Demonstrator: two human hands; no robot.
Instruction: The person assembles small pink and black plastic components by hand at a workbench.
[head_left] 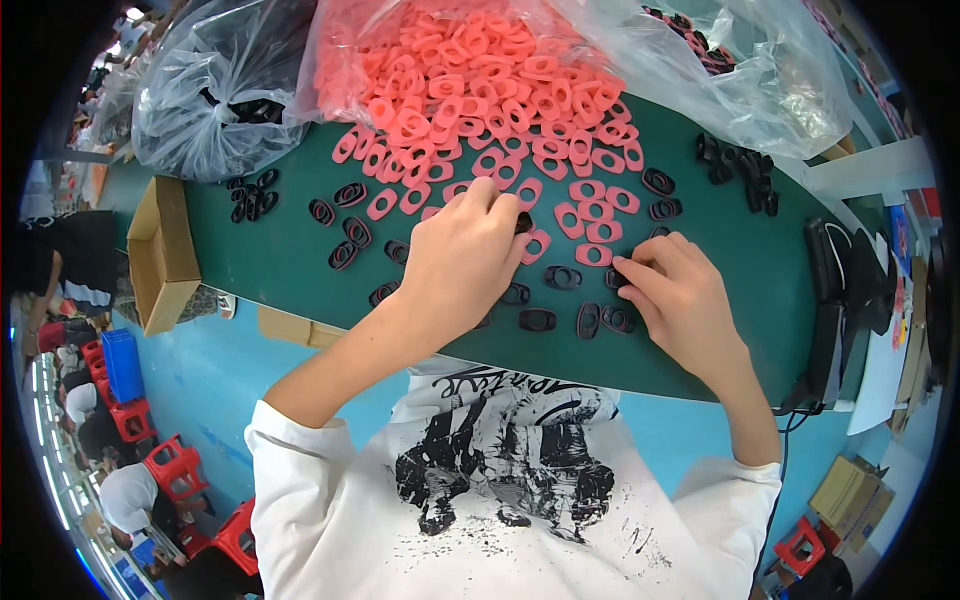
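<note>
My left hand [458,255] is over the middle of the green table, its fingers closed and pointing down. A black oval piece [524,222] shows at its fingertips, partly hidden by them. My right hand [685,300] is curled to the right, thumb and index finger closed at a black oval ring piece [614,279], also partly covered. Flat pink oval rings [596,211] lie just beyond and between the hands. Loose black oval pieces [563,277] are scattered near the table's front edge, another black piece [537,319] among them.
A big heap of pink rings [470,60] spills from a clear plastic bag at the back. Other clear bags [215,90] hold black pieces. Small black clusters [252,196] lie left and right [740,170]. A cardboard box [163,255] stands at the left edge, a black device [830,300] at the right.
</note>
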